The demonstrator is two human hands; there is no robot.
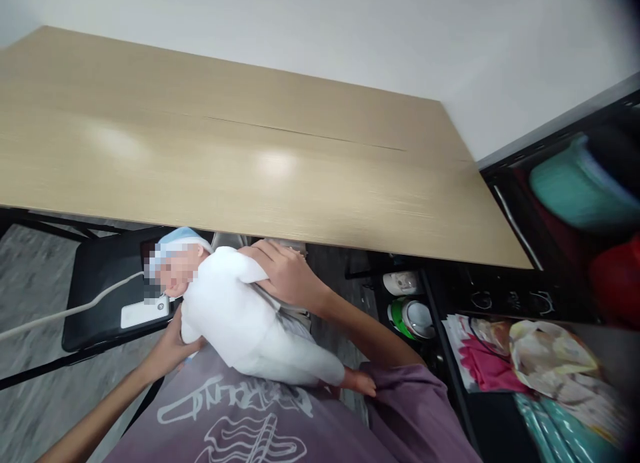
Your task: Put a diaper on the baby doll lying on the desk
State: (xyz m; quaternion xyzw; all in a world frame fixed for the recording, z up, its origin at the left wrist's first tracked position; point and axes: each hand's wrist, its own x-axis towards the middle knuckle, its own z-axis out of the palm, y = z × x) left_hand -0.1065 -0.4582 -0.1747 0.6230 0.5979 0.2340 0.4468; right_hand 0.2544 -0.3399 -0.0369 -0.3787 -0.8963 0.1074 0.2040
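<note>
A baby doll [227, 313] in white clothes and a light blue and white hat lies tilted across my lap, head to the left and bare feet to the right. My left hand [175, 343] grips it low on the upper body, thumb pressed on the white cloth. My right hand [285, 273] is closed round its far side near the arm, with the fingers partly hidden behind the doll. The doll's face is blurred out. Its body rests against my purple shirt [240, 423], below the near edge of the table.
A wooden table [260, 143] spans the front. On a black stool [95, 303] at left lies a white device [145, 313], with a pale cable [75, 309] nearby. The black shelf at right holds a teal bowl [580, 183], bags [555, 349] and cans [417, 316].
</note>
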